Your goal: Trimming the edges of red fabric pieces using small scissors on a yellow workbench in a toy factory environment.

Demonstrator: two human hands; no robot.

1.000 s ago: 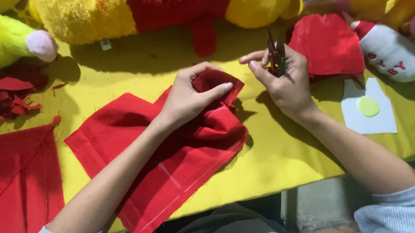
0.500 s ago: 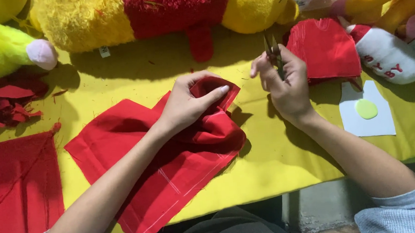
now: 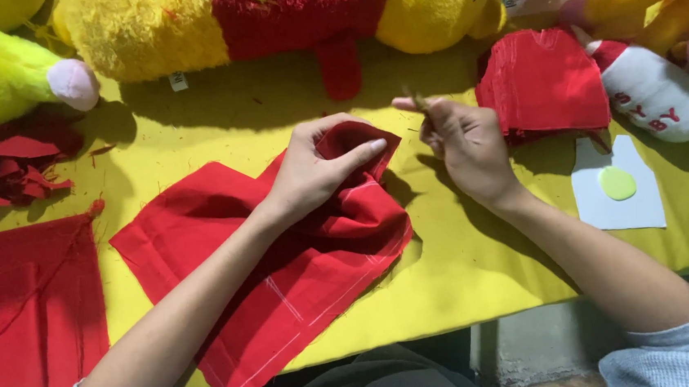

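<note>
The small tool in the right hand (image 3: 464, 147) is hard to make out: only a thin dark tip shows above the fingers, and the rest is hidden inside the closed fist. What kind of tool it is cannot be told from this view. The stuffed toys at the far edge are cut off by the top of the frame, so the yellow and red toy (image 3: 265, 19) shows only its body and part of its head. The red sheet (image 3: 26, 309) at the left is also cut off at the frame edge.

The left hand (image 3: 318, 171) lies palm down on the red cloth (image 3: 284, 264), which is spread in the middle of the yellow table (image 3: 449, 267). Its fingers press and pinch a bunched fold at the upper corner of the cloth, so this hand grasps the cloth. The forearm comes in from the lower left.

The right hand is raised just beside that fold, not touching the cloth, with its fingers clenched around the thin tool. Near it, to the right, sits a stack of red cut pieces (image 3: 544, 79), and below that a white card (image 3: 616, 213) with a green round patch (image 3: 616, 183).
</note>
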